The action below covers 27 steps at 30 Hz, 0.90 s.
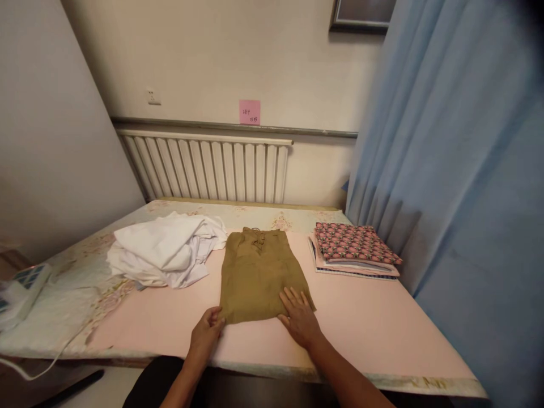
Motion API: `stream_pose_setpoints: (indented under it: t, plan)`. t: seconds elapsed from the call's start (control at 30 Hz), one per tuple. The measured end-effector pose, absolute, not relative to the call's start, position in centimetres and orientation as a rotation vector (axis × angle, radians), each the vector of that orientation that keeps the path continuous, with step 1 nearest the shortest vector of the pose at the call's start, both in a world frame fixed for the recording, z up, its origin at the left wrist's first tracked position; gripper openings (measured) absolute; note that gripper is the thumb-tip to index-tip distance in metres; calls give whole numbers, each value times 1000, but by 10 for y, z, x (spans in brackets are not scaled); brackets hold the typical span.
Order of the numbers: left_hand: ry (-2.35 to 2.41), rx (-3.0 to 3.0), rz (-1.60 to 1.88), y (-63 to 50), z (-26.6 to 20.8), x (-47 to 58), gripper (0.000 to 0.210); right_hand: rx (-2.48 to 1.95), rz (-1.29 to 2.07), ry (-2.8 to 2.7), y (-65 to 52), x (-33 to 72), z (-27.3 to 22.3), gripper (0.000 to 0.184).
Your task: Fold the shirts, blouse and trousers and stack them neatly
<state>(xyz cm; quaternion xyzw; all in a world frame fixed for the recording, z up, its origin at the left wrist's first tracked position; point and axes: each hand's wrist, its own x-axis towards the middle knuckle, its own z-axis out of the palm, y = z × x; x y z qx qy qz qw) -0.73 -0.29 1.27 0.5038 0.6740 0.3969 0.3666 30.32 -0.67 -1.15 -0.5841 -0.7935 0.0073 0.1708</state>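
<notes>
An olive-brown garment (263,277) with a drawstring tied at its far end lies flat in front of me; whether it is shorts or a skirt I cannot tell. At its near left corner, my left hand (206,333) has its fingers closed on the edge. My right hand (300,318) rests palm down near the close right corner, fingers spread over the cloth. Beneath the garment is a pink cloth (361,323) covering the table.
Crumpled white fabric (165,249) lies to the left. On the right sits a stack of folded cloths (357,243), patterned on top. A white device (25,292) with a cord is at the far left. A blue curtain (450,170) borders the right side; a radiator (212,164) stands behind.
</notes>
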Motion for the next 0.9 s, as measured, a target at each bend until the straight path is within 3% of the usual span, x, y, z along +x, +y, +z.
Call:
stream_pose_setpoints:
  t: [0.27, 0.4, 0.53, 0.7, 0.9]
  plan:
    - [1608, 1369, 1094, 0, 18, -7, 64, -1651, 13, -2246, -8, 302, -8, 60]
    - [1579, 1435, 986, 2, 15, -9, 58, -1655, -13, -2252, -9, 302, -8, 60]
    - [1793, 1516, 913, 5, 13, -12, 44, -1658, -22, -2256, -9, 303, -8, 60]
    - [1934, 1441, 915, 7, 9, -14, 54, -1656, -2, -2258, -9, 303, -9, 60]
    - [1827, 1467, 781, 7, 12, -11, 28, -1665, 18, -2249, -10, 303, -8, 59]
